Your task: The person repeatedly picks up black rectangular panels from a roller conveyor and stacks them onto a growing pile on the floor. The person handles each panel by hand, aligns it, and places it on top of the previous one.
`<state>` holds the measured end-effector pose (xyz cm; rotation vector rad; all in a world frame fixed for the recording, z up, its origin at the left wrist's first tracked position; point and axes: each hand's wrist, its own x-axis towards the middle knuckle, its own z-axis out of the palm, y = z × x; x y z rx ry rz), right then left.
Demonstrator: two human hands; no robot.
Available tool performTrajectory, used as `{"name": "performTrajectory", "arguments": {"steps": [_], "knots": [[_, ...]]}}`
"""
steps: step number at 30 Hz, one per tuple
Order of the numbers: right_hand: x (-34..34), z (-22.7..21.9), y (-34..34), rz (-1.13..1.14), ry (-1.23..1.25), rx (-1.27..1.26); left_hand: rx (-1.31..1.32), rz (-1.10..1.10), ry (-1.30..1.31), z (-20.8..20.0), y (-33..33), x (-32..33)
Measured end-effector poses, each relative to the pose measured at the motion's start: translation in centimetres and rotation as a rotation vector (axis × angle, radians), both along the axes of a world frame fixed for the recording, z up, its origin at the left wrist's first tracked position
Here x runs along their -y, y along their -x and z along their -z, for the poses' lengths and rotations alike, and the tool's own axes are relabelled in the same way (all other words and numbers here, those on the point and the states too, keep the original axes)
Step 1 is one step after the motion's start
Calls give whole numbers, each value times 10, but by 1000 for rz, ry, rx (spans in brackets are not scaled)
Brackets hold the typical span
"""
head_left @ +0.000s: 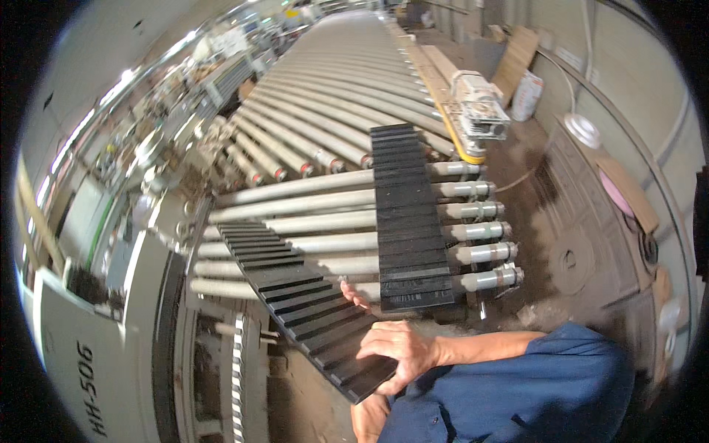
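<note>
A long black panel with raised crosswise slats [306,295] is held tilted in front of me, its far end over the rollers at the left. My right hand [399,353] grips its near end, fingers bent over the slatted face. My left hand [354,292] shows only its fingertips at the panel's right edge; the palm is hidden beneath, and the forearm comes up from below. To the right of the held panel, a second black slatted piece [410,214] lies lengthwise across the rollers, apart from both hands.
Pale conveyor rollers [325,199] run crosswise ahead, with a longer roller line [340,66] stretching far back. A motor unit [476,103] and a yellow-edged guard [465,151] stand at its right side. A white machine [88,354] is close at left. Boards lean along the right wall.
</note>
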<state>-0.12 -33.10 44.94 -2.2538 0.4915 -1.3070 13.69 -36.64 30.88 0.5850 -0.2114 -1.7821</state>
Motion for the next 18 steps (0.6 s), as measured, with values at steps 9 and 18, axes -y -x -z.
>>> {"name": "performTrajectory", "arguments": {"steps": [9,18], "knots": [[-40,31,69,421,-131,155,426,120,-129,-53,26,82],[-37,118,68,278,-1024,593,1110,312,127,-46,53,170]]}}
